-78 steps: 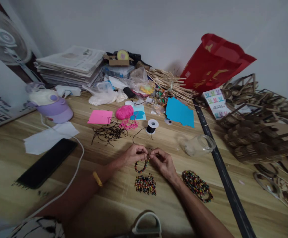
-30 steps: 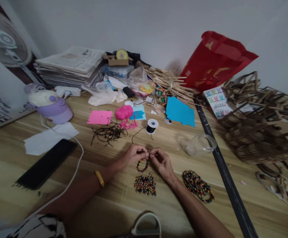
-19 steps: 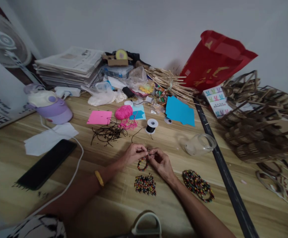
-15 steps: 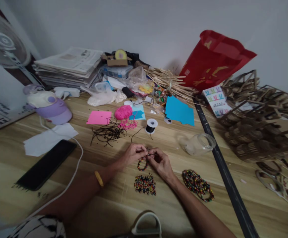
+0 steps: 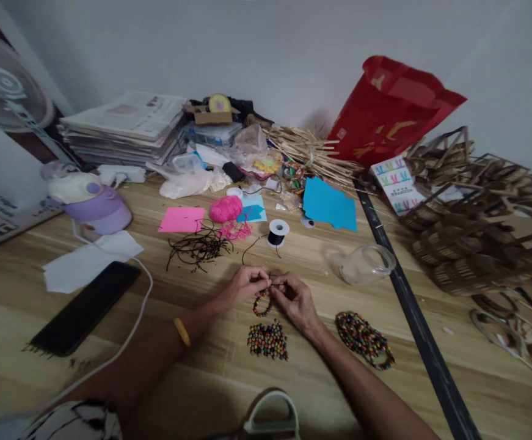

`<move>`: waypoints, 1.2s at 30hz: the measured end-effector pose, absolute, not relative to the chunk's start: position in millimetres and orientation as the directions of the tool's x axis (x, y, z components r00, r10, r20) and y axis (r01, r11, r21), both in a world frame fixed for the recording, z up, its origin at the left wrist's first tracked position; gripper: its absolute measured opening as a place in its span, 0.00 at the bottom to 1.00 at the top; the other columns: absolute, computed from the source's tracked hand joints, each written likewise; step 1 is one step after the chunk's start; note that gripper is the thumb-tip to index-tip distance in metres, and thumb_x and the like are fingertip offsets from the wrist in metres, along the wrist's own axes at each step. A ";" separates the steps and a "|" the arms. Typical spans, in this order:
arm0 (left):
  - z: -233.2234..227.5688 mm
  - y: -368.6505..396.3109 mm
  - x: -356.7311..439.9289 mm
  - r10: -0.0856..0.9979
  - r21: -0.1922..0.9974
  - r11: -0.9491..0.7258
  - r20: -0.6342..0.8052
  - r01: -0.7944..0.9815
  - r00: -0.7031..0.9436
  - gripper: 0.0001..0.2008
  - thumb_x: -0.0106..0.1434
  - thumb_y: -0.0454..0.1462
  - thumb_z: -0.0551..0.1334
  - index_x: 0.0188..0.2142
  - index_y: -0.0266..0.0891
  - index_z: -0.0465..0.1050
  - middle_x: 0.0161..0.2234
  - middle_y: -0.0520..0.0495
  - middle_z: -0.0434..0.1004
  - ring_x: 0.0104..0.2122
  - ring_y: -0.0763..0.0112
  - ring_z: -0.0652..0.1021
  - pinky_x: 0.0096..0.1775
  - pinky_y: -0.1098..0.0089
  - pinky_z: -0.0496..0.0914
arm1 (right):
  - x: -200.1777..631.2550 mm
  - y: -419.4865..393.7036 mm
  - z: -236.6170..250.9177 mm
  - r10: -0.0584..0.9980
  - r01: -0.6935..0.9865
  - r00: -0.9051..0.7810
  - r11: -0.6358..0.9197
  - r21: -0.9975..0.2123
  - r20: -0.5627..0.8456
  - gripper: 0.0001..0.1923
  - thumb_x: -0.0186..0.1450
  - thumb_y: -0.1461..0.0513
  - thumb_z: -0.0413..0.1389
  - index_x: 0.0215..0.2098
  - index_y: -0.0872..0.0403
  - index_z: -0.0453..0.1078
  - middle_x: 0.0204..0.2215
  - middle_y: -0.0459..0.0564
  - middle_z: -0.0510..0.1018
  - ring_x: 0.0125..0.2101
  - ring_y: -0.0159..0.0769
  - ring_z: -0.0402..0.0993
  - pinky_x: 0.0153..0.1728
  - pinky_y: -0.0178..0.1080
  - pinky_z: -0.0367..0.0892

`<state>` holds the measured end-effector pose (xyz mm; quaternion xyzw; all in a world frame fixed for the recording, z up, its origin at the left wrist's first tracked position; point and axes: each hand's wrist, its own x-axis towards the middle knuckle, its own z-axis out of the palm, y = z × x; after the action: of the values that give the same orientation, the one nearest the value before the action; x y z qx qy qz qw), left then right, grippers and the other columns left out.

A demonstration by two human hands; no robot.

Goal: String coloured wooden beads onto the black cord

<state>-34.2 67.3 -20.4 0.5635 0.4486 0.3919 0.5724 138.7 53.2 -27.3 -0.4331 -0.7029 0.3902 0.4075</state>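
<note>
My left hand (image 5: 244, 283) and my right hand (image 5: 294, 299) meet over the wooden table (image 5: 192, 366), each pinching one end of the black cord of a small bracelet of coloured beads (image 5: 261, 304) that hangs in a loop between them. Just below the loop lies a pile of loose coloured beads (image 5: 268, 340). A heap of finished bead bracelets (image 5: 364, 339) lies right of my right wrist. A spool of black cord (image 5: 277, 232) stands beyond my hands.
A black phone (image 5: 85, 307) with a white cable lies at the left, near a purple-and-white device (image 5: 90, 197). Cut black cords (image 5: 196, 247), pink yarn (image 5: 226, 209), blue paper (image 5: 330, 205) and a tipped glass jar (image 5: 365, 265) lie beyond. Woven baskets (image 5: 471, 232) crowd the right.
My hands have drawn closer together and the bead loop between them has tightened into a smaller ring. The view has shifted slightly.
</note>
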 end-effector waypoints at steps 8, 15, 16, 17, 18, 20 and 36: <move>-20.4 66.5 -34.3 0.954 0.998 0.060 -0.066 0.029 0.293 0.14 0.52 0.43 0.67 0.25 0.32 0.70 0.21 0.51 0.71 0.20 0.77 0.70 0.24 0.77 0.64 | 138.6 53.4 -26.2 0.922 0.320 -0.288 0.347 -0.882 0.258 0.07 0.61 0.58 0.56 0.33 0.55 0.72 0.24 0.46 0.69 0.26 0.32 0.63 0.27 0.34 0.60; -19.4 66.1 -33.3 0.959 0.998 0.032 -0.044 0.048 0.281 0.12 0.53 0.40 0.66 0.24 0.33 0.69 0.20 0.52 0.70 0.20 0.78 0.70 0.23 0.78 0.63 | 139.3 54.0 -24.3 0.918 0.291 -0.314 0.336 -0.896 0.243 0.07 0.62 0.59 0.56 0.33 0.55 0.73 0.25 0.47 0.70 0.26 0.32 0.64 0.27 0.34 0.60; -19.9 66.2 -33.1 0.959 0.998 0.042 -0.053 0.046 0.279 0.12 0.53 0.40 0.66 0.24 0.33 0.69 0.20 0.52 0.69 0.20 0.78 0.70 0.23 0.78 0.63 | 139.4 53.8 -23.5 0.917 0.296 -0.317 0.340 -0.892 0.244 0.07 0.62 0.59 0.56 0.32 0.54 0.73 0.25 0.46 0.70 0.26 0.32 0.64 0.27 0.34 0.60; -20.5 66.4 -32.9 0.959 0.998 0.050 -0.060 0.044 0.278 0.12 0.52 0.40 0.66 0.23 0.33 0.68 0.20 0.52 0.69 0.20 0.78 0.69 0.22 0.78 0.63 | 139.3 53.5 -22.6 0.914 0.303 -0.320 0.349 -0.887 0.250 0.07 0.62 0.60 0.56 0.32 0.54 0.73 0.24 0.46 0.70 0.26 0.32 0.64 0.27 0.34 0.60; -21.0 66.5 -32.6 0.959 0.998 0.052 -0.062 0.042 0.277 0.12 0.52 0.40 0.66 0.23 0.33 0.68 0.20 0.53 0.68 0.19 0.78 0.69 0.22 0.78 0.62 | 139.2 53.1 -21.7 0.911 0.311 -0.322 0.359 -0.880 0.258 0.06 0.62 0.60 0.55 0.32 0.54 0.73 0.24 0.46 0.69 0.26 0.32 0.64 0.27 0.34 0.59; -21.8 66.3 -31.8 0.961 0.998 0.039 -0.048 0.039 0.273 0.12 0.52 0.40 0.66 0.23 0.33 0.68 0.19 0.54 0.67 0.19 0.79 0.68 0.22 0.78 0.62 | 138.7 52.2 -19.9 0.907 0.323 -0.324 0.374 -0.869 0.270 0.06 0.61 0.61 0.55 0.31 0.54 0.73 0.24 0.45 0.70 0.26 0.32 0.64 0.28 0.34 0.59; -24.4 56.7 -23.6 0.979 0.999 0.035 -0.035 0.004 0.202 0.17 0.53 0.34 0.65 0.42 0.36 0.63 0.24 0.54 0.71 0.26 0.74 0.74 0.28 0.76 0.65 | 136.0 53.2 -23.8 0.955 0.129 -0.289 0.110 -0.985 0.069 0.07 0.56 0.60 0.56 0.24 0.55 0.64 0.19 0.41 0.63 0.21 0.27 0.57 0.22 0.31 0.54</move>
<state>-23.6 56.7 -24.4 0.5394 0.4553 0.4376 0.5571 136.0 53.2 -23.8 -0.4347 -0.6234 0.5060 0.4079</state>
